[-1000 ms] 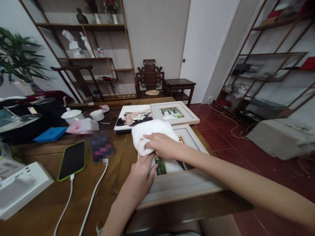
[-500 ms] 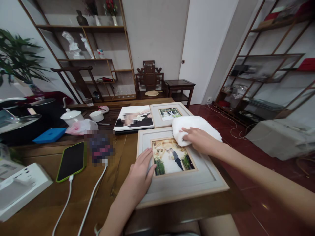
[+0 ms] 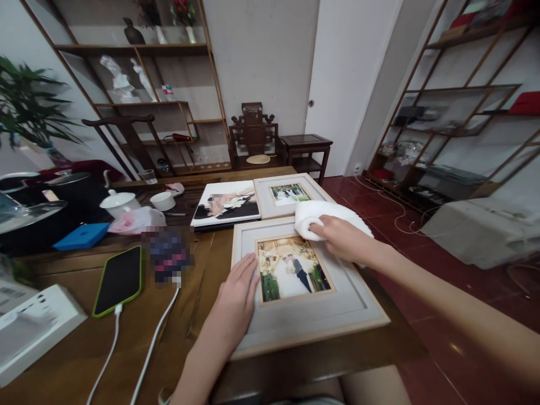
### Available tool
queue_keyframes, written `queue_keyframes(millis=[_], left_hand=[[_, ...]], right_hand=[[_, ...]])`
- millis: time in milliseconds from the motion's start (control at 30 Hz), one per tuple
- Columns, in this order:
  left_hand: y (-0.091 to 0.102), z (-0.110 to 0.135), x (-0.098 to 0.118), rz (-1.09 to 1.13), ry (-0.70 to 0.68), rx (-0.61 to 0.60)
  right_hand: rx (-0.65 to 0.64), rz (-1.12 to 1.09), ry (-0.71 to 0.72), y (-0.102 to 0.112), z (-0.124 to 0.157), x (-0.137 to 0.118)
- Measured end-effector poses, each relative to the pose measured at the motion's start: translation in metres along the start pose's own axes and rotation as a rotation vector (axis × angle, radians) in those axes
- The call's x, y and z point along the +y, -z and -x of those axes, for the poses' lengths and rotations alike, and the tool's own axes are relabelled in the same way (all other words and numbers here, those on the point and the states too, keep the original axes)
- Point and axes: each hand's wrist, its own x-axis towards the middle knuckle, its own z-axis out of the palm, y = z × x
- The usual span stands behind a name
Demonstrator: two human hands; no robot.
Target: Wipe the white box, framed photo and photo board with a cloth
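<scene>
A light wooden picture frame [image 3: 307, 323] with a wide pale mat and a wedding photo [image 3: 293, 267] at its middle lies flat near the table's front edge. My left hand [image 3: 238, 289] rests with fingers stretched along the frame's left side, the fingertips near the photo's left border. In my right hand [image 3: 335, 236] is a white fluffy cloth [image 3: 310, 219], gripped in a bunch at the frame's far right part. The cloth covers that far right corner and hides part of the frame behind.
Behind lie a second framed photo [image 3: 289, 194] and a photo panel [image 3: 228, 202]. To the left are a phone [image 3: 118, 281] on a white cable, a power strip [image 3: 40, 332], a blue box [image 3: 82, 236], a white teapot [image 3: 120, 202] and a dark pot [image 3: 36, 222].
My right hand and the cloth have shifted slightly, with the cloth bunched tighter at the fingers. My left hand stays at the frame's left side. The whole view has moved a little.
</scene>
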Motion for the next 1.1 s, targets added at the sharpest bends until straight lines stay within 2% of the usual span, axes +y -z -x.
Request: queue_keyframes(millis=[133, 267, 367, 433, 633, 767, 900, 1100], left_hand=[[-0.003, 0.000, -0.001, -0.017, -0.035, 0.037], [-0.003, 0.001, -0.001, -0.042, -0.059, 0.038], [-0.003, 0.001, -0.001, -0.055, -0.059, 0.021], [-0.003, 0.000, -0.002, -0.059, -0.068, 0.005], [-0.004, 0.000, -0.005, -0.054, -0.066, 0.004], [-0.003, 0.000, -0.005, -0.043, -0.053, 0.012], [-0.003, 0.000, -0.006, -0.039, -0.057, 0.001], [-0.009, 0.001, -0.006, -0.039, -0.065, 0.045]], right_hand=[[-0.102, -0.069, 0.024, 0.019, 0.034, -0.019], [-0.217, -0.284, 0.074, 0.039, 0.078, -0.046], [-0.258, -0.373, 0.085, 0.044, 0.091, -0.053], [-0.213, -0.296, 0.053, 0.039, 0.084, -0.048], [0.146, -0.019, 0.067, -0.002, 0.025, -0.015], [0.200, -0.003, 0.064, -0.020, 0.005, -0.014], [0.111, -0.064, 0.147, -0.011, 0.025, -0.032], [-0.157, -0.277, 0.259, 0.037, 0.087, -0.072]])
